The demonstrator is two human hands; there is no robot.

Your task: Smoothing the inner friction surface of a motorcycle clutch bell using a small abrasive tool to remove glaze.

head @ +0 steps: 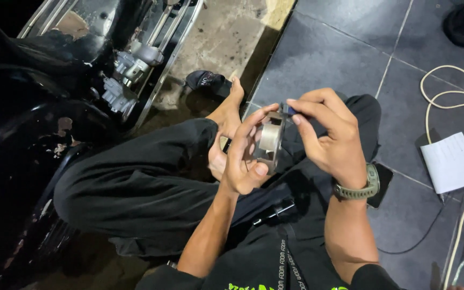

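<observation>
Metal, dull grey and ring-shaped, is sitting upright in the left hand (243, 158): a small round machine part (270, 140) with a lighter inner drum. The thumb is pressing its lower edge while the fingers are curling over the top rim, so the left grip is clenched on the part and turning its open face toward the other hand, seemingly to keep it steady at chest level above the lap.

The right hand (331, 140), wearing a green wristwatch (362, 188), is pinching a small dark blue piece (290, 109) between thumb and forefinger and holding it against the part's upper edge. That grip is tight on the little piece; what the piece is cannot be made out.

The person is sitting cross-legged in black trousers (135, 182), one bare foot (229, 110) resting near a black sandal (206, 80) on the concrete. A black motorcycle body (22, 139) with exposed silver engine parts (130, 67) is standing close on the left, within reach. On the grey tiled floor (345, 59) to the right, cream cables (452, 94) are looping past a white sheet of paper (451, 162), well apart from the hands.
</observation>
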